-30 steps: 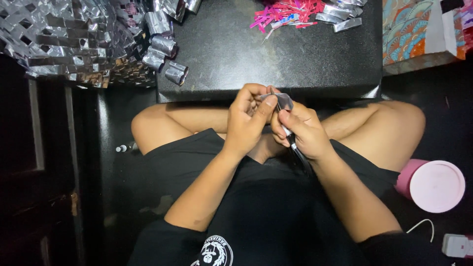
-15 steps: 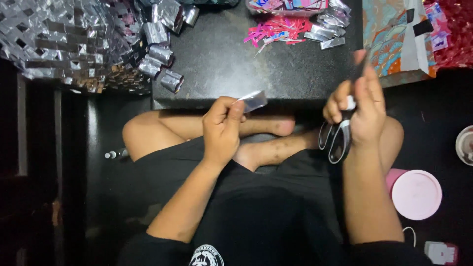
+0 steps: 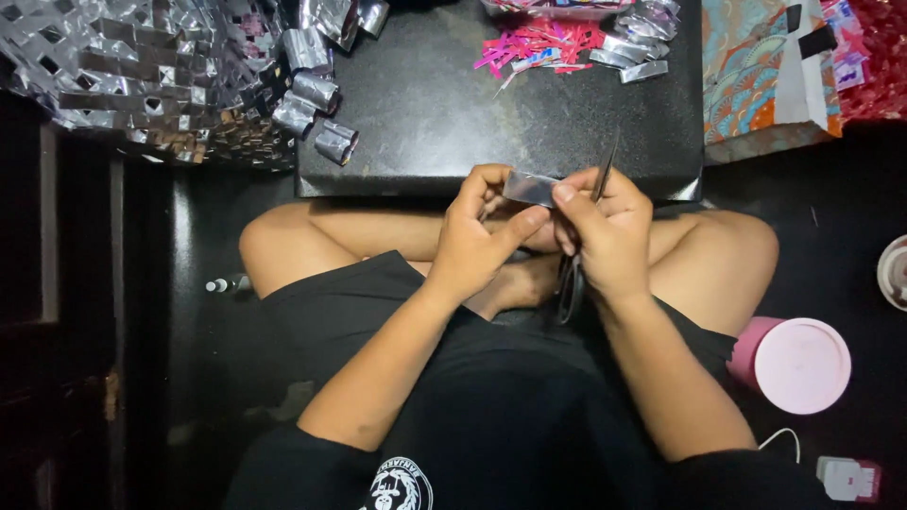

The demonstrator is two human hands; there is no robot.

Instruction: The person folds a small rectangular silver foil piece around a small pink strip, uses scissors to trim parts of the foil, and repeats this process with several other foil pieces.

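Person sits cross-legged, seen from above. Left hand (image 3: 477, 241) and right hand (image 3: 605, 231) meet over lap, fingertips of both pinching small silver foil strip (image 3: 529, 188) at near edge of black slab table (image 3: 425, 113). Right hand also grips dark scissors (image 3: 576, 269), blades apparently closed. Folded silver foil pieces (image 3: 316, 113) lie far left on table; round pink lidded tub (image 3: 798, 364) near right knee.

hands: 2 – left hand (image 3: 477, 236), right hand (image 3: 609, 231) | foil strip (image 3: 529, 188) in the fingers: 1 | scissors (image 3: 578, 260): 1 pair | loose foil rolls (image 3: 316, 104) on the black board (image 3: 453, 132): about 6 | woven foil mat (image 3: 142, 76): 1 | pink scrap pile (image 3: 539, 45): 1 | pink tub (image 3: 794, 364): 1 – lid on
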